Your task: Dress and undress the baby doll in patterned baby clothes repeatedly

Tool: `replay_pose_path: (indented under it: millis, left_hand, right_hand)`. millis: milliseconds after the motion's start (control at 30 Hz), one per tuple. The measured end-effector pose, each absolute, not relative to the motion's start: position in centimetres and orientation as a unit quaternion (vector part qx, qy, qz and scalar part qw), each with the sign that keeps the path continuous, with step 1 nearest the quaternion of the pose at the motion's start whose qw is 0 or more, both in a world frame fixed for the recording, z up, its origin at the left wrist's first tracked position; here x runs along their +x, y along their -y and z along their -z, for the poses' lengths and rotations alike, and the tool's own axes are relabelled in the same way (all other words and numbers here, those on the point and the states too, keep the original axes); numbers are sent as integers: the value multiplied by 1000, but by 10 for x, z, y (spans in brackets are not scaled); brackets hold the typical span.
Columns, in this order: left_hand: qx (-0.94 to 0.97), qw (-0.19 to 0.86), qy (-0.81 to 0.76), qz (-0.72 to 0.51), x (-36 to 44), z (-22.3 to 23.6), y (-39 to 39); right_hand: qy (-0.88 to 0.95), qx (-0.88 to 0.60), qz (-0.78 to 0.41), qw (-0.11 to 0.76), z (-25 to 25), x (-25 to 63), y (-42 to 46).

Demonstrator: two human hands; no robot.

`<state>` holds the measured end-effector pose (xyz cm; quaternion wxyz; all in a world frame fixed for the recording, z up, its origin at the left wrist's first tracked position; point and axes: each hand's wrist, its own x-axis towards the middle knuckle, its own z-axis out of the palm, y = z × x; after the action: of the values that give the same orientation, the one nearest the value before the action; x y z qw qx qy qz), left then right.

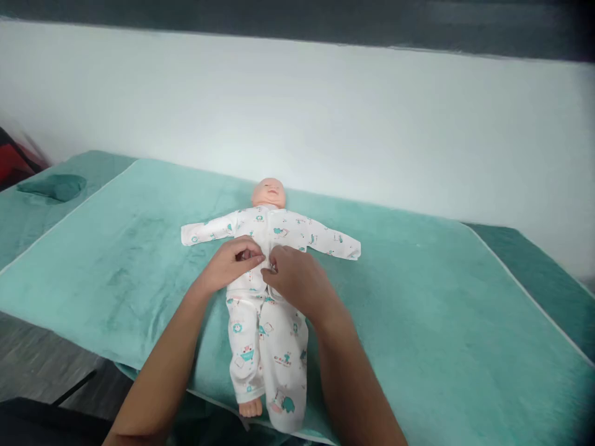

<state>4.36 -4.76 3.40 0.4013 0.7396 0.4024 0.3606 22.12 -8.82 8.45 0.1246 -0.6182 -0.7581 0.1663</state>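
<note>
A baby doll (269, 192) lies on its back in a white baby jacket (288, 224) and matching trousers (281, 347) with small teal and pink prints. Its sleeves stretch out to both sides, and one bare foot shows below the trouser leg on the left; the other leg's cuff hides any foot. My left hand (232, 263) pinches the jacket's front beside its middle opening, thumb and fingertips close together. Just across the opening, my right hand (297, 279) is closed on the other front edge. Whatever small fastener may lie between the fingertips is hidden.
A teal plush cover (418, 310) is spread over the bed, which has a face hole (53, 187) at its left end. Behind stands a white wall (372, 136). A red and black item (13, 161) is at the far left, and grey floor (41, 359) shows below.
</note>
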Motion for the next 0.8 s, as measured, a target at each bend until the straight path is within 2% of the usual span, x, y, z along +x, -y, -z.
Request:
replay_pose_path:
  millis: [100,200,367,433,600,800]
  left_hand:
    - [740,384,-419,-360,44,-31,56]
    - [741,369,-422,-368,46,-30,62]
    - [723,370,-440,-383,56,-35,71]
    - [712,370,-461,-379,61,-38,71]
    - [675,371,-497,-399,67,-39,70]
    - [614,445,-499,-420,70,-42,76]
  right_hand:
    - [769,-614,-146,104,-83,217,91]
    - [776,-581,-187,160,-74,228,85]
    - [657,-488,-459,347,-50,259,70]
    - [616,-459,-508,389,-43,264,68]
    - [605,-438,-518,417,-36,261,71]
    - [625,-423,-505,419,-36,260,73]
